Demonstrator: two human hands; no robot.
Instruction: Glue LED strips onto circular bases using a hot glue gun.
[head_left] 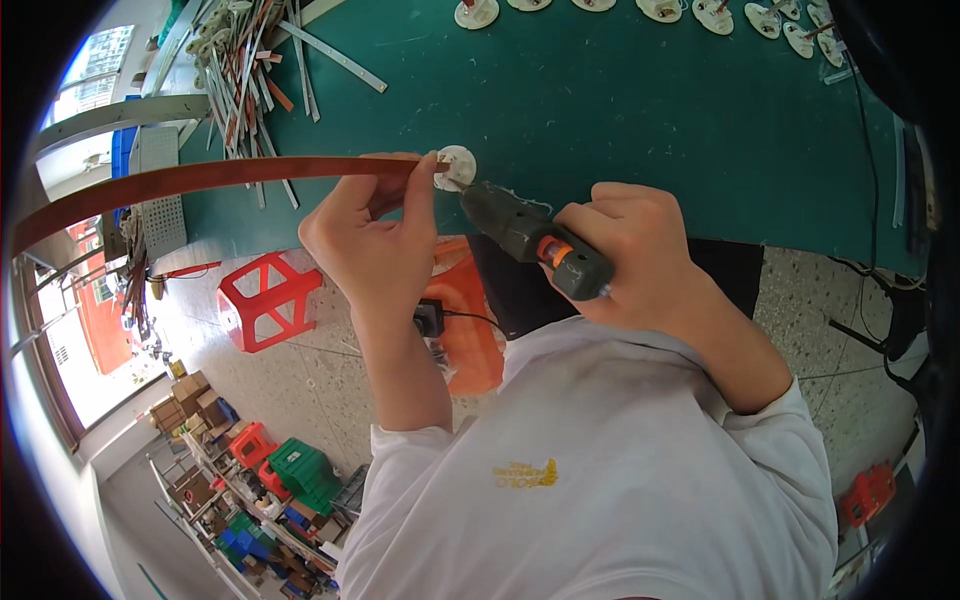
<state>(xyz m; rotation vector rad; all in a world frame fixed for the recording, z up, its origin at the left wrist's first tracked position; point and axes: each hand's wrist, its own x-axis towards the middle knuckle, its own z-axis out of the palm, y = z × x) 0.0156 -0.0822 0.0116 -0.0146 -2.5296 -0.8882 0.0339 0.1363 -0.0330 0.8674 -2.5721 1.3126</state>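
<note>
My left hand (375,235) pinches a long, flat reddish-brown strip (200,177) near its right end. The strip sweeps off to the left in a curve. Its end lies over a small white round disc (464,160) at the near side of the green table. Closed round a dark hot glue gun (510,222) with an orange part, my right hand (640,250) keeps the nozzle pointed at the disc, close to the strip's end. Thin pale threads cling to the gun. Whether the nozzle touches the disc I cannot tell.
Several similar white discs (660,8) line the far edge of the green table (620,120). A pile of loose strips (250,90) lies far left. Below stand a red stool (268,302) and an orange seat (470,350). A dark cable (868,150) hangs at the right.
</note>
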